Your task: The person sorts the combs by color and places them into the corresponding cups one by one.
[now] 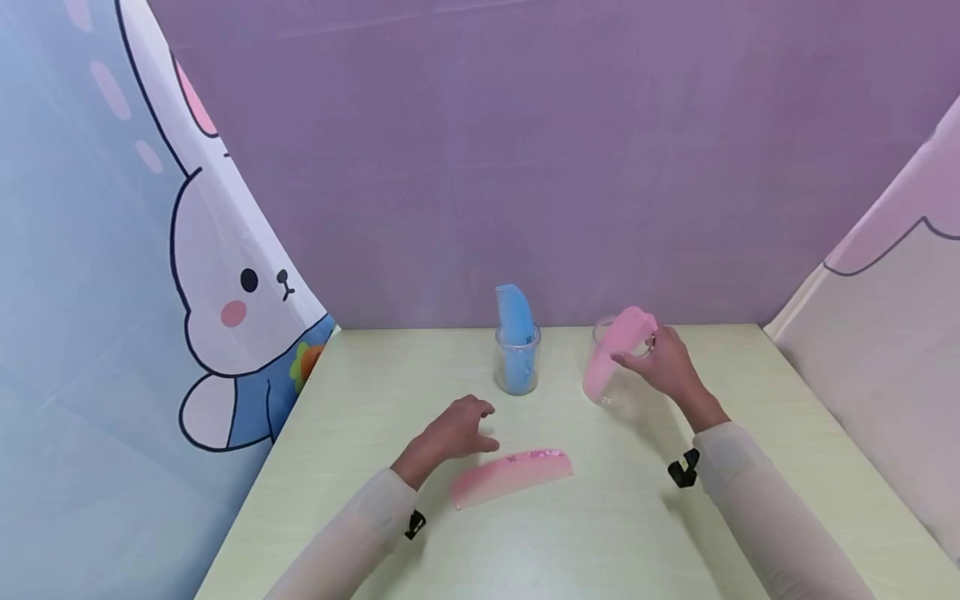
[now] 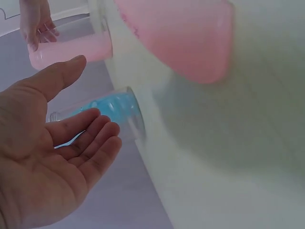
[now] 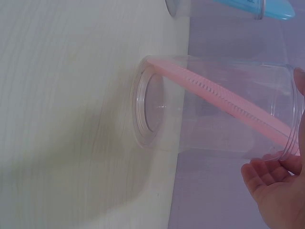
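Observation:
On the right of the table, a clear cup (image 3: pixel 214 138) holds a pink comb (image 1: pixel 618 337) that leans slantwise inside it, its upper end at the rim. My right hand (image 1: pixel 663 362) grips this cup at its rim, thumb on one side and curled fingers on the other. Left of it stands a second clear cup (image 1: pixel 517 385) with a blue comb (image 1: pixel 514 312) upright in it. Nearer to me, a larger pink comb (image 1: pixel 513 477) with a printed pattern lies flat on the table. My left hand (image 1: pixel 455 429) hovers just behind its left end, fingers loosely bent around nothing.
The pale wooden table (image 1: pixel 390 358) ends at a purple backdrop (image 1: pixel 480 167). A rabbit-printed cloth (image 1: pixel 217 250) hangs along the left side, and a pink and white cloth (image 1: pixel 885 350) along the right.

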### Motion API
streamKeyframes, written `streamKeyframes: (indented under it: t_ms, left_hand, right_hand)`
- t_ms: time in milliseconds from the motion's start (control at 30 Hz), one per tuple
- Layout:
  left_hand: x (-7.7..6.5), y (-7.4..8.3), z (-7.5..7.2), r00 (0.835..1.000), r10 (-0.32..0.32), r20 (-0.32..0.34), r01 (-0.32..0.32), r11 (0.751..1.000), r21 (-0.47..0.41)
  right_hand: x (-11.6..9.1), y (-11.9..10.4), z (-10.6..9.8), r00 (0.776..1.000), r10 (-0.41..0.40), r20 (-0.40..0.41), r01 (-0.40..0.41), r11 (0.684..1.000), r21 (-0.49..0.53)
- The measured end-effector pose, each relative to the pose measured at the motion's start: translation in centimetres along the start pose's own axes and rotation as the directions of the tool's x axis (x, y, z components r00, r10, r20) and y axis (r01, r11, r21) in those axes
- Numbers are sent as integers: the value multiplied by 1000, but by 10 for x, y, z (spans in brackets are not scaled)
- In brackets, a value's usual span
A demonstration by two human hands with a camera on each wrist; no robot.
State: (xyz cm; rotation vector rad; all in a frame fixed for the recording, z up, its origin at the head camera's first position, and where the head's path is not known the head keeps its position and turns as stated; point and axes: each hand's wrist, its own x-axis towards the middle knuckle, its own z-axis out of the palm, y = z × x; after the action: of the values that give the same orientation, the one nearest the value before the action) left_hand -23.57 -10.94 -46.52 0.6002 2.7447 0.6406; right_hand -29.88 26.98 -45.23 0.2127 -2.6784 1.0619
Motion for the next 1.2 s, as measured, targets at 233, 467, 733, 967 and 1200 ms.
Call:
streamKeyframes:
  t_ms: [233, 467, 733, 967, 1200]
  left_hand:
    - [-14, -5, 11, 998, -48, 40, 47, 999, 6]
    - [-29, -6, 24, 995, -85, 52, 75, 984, 161]
    - [-41, -7, 33, 995, -68, 66, 48, 963, 265]
    - [-50, -7, 39, 997, -60, 43, 46, 959, 280]
    - [-56, -5, 44, 997, -76, 28, 65, 957, 284]
  right_hand:
    - [0, 1, 0, 1000, 0, -3, 0, 1000, -12]
    - [1, -2, -1, 1000, -7, -10, 7, 1000, -6]
    - [1, 1, -1, 1000, 3, -6, -3, 1000, -15]
    - [1, 0, 0, 1000, 2, -7, -2, 1000, -5]
    - [-1, -1, 0, 1000, 14, 3, -14, 1000, -1]
